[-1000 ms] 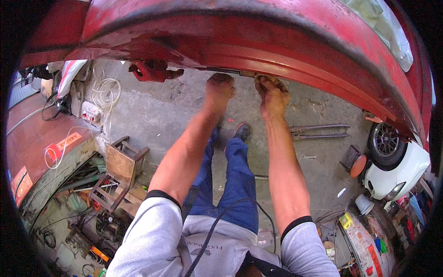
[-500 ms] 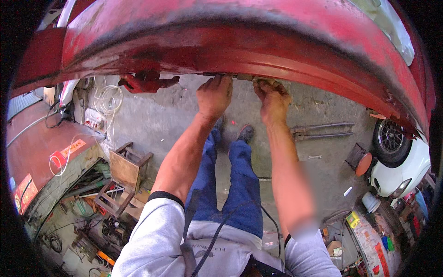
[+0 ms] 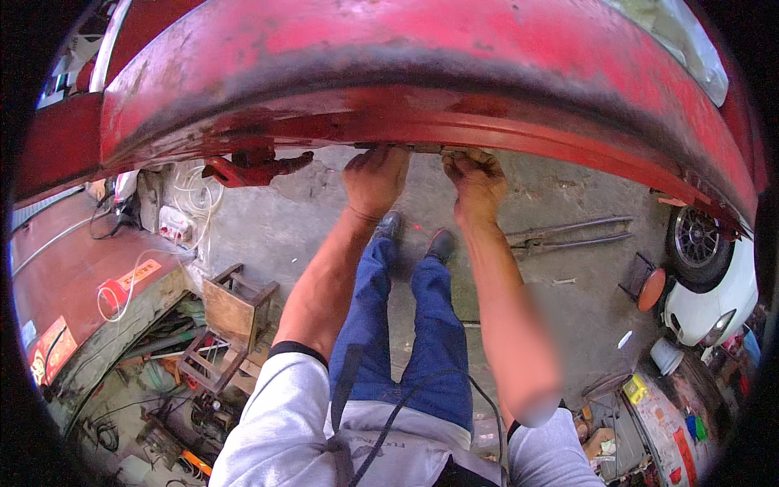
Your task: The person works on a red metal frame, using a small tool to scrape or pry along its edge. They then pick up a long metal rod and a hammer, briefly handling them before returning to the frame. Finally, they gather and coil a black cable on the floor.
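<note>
A large red vehicle body panel point(image 3: 389, 61) spans the upper part of the view, its paint worn and darkened along the curved crease. At its lower edge a thin dark strip point(image 3: 426, 148) runs between my hands. My left hand point(image 3: 376, 180) is closed over this strip, knuckles up, with the fingertips hidden behind the edge. To its right, my right hand point(image 3: 479, 185) has curled fingers pinched at the edge by the strip's other end; what lies in them is too small to tell. A red bracket-like part point(image 3: 251, 168) hangs from the panel left of my hands.
Below lies a concrete floor point(image 3: 324, 219) with a long-handled metal tool point(image 3: 572, 234) and a small wrench point(image 3: 564, 282). A wooden stool point(image 3: 231, 312) and clutter stand left, beside a brown panel point(image 3: 77, 260). At right are a round-topped stool point(image 3: 651, 290) and a white car part point(image 3: 706, 308) near a wheel point(image 3: 696, 243).
The view has shifted slightly, so the panel's edge and the floor things sit a little lower. Both hands keep their places at the edge with nearly the same grip.
</note>
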`<state>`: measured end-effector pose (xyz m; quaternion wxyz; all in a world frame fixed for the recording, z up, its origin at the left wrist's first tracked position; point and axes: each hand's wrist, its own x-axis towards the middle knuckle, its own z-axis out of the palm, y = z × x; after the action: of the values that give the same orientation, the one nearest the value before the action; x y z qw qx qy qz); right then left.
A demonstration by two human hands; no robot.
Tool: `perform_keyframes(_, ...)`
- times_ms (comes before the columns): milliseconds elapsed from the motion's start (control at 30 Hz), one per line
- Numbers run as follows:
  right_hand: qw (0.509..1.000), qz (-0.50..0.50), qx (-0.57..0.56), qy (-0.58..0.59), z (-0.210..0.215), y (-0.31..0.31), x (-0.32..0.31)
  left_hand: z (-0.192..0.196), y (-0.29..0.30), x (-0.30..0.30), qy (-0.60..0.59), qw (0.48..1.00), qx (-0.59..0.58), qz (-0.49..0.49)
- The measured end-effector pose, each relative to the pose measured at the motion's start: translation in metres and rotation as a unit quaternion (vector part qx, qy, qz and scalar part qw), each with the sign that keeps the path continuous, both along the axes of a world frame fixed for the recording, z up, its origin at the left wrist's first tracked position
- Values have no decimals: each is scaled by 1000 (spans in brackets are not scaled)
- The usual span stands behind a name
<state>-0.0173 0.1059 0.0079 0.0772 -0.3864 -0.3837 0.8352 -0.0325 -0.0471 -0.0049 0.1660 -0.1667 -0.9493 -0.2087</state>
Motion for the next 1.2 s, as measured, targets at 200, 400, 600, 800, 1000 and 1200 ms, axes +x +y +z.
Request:
perform_keyframes(200, 999, 21, 22, 12, -9, 3, 3, -10, 15, 9, -18, 981, 176, 79)
perform_keyframes(400, 999, 32, 19, 22, -9, 4, 2, -15, 16, 11, -44, 974, 207, 79)
perform_keyframes(600, 999, 11, 41, 2, -10, 3, 2, -15, 24, 14, -56, 964, 235, 113)
perform_keyframes(800, 997, 10, 56, 59, -17, 4, 5, -18, 21, 11, -47, 969, 227, 88)
perform_keyframes(1000, 998, 35, 44, 33, -14, 8, 5, -14, 15, 9, -62, 976, 194, 72)
perform_keyframes(1200, 999, 10, 37, 27, -10, 4, -3, -11, 14, 9, -107, 977, 167, 73)
